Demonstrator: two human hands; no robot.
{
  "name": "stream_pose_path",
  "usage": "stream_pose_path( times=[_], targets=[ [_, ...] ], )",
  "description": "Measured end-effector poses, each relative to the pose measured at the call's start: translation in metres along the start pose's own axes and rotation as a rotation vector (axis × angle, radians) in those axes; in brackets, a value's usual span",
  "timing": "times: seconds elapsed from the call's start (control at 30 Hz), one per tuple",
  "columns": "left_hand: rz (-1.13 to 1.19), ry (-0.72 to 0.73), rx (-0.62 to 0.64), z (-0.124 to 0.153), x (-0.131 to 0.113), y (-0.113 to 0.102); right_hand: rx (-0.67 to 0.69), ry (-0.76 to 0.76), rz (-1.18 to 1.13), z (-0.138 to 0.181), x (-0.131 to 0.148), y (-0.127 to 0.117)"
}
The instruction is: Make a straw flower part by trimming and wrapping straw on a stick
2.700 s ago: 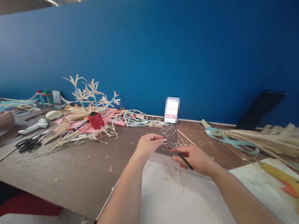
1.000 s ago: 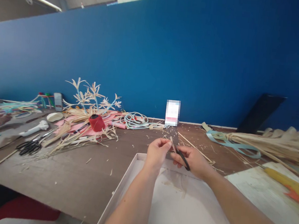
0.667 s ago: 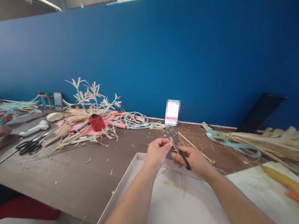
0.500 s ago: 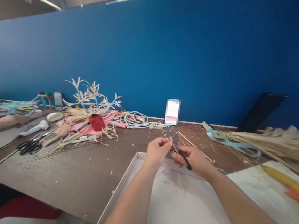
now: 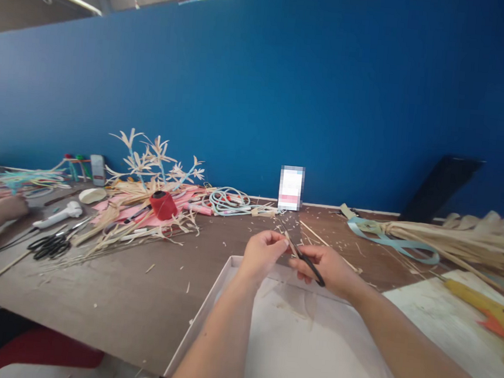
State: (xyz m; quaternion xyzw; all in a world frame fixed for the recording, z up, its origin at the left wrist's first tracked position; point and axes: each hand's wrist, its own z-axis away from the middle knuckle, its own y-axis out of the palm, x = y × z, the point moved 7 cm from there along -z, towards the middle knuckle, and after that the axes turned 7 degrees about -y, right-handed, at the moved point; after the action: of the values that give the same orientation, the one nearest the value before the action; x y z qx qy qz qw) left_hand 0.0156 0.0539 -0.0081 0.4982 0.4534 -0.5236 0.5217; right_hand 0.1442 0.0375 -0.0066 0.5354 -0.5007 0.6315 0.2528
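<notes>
Both forearms reach forward over the white box. Left hand [image 5: 263,252] comes up from bottom centre, wrist bent slightly, fingertips turned right; right hand [image 5: 316,264] comes in from lower right, palm side toward the left one. They nearly meet above the box's far edge.

Left: thumb and forefinger pressed together (any piece between them is too small to make out). Right: fingers curled around the black handle of the scissors [image 5: 313,269], tool tilted, blades up-left, right by the left fingertips. Can't tell how far the blades are apart.

Underneath: white box [image 5: 199,319], its floor partly hidden by the arms, with pale scraps [image 5: 305,311] near the far edge. Just past the hands, a thin stick [image 5: 327,242] and small chips on the brown table [image 5: 168,282]. Beyond, a phone [image 5: 291,189] stands against the blue partition [image 5: 260,95].

To the right: yellow glue gun [image 5: 476,295] on a white sheet [image 5: 426,310], then light-blue ribbon [image 5: 410,248] by a bundle of dry husks [image 5: 459,239].

To the left: coiled cord [image 5: 228,201], red spool [image 5: 165,207], husk flowers [image 5: 142,160], pink paper; farther, a second pair of black-handled scissors, and at the edge a co-worker's hand [image 5: 7,206].
</notes>
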Motion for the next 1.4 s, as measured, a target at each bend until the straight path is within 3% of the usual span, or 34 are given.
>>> stream_pose_path(
  times=[1.4],
  targets=[
    [-0.123,0.032,-0.044,-0.0031,0.0017,-0.0050,0.006,0.015,0.037,0.0011,-0.0005,0.0013]
  ],
)
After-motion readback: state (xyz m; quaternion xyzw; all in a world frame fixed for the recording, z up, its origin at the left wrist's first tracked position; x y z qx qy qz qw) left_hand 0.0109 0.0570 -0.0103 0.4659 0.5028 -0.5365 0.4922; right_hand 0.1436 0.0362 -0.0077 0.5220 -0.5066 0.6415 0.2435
